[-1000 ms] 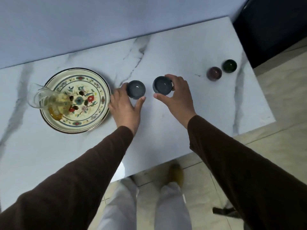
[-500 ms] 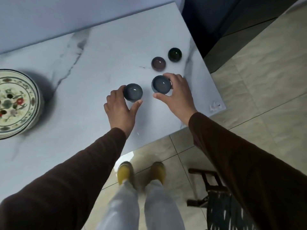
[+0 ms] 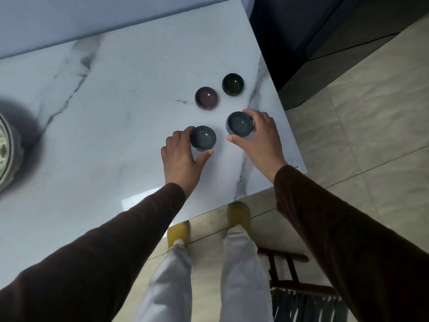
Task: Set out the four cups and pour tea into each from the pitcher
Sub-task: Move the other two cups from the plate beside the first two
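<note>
— Where were the cups?

— I had two grey ones in hand, right of centre in the frame. My left hand (image 3: 181, 156) pinched the left grey cup (image 3: 203, 138) by its wall, thumb against fingers; my right hand (image 3: 260, 138) pinched the right grey cup (image 3: 239, 123) likewise. The purple cup (image 3: 206, 98) and green cup (image 3: 232, 84) stood just above on the bench (image 3: 130, 94).

— How would they handle?

— Light, glossy, likely slippery and breakable, I judged. Each grip belonged on the side wall. The pitcher was out of view.
</note>
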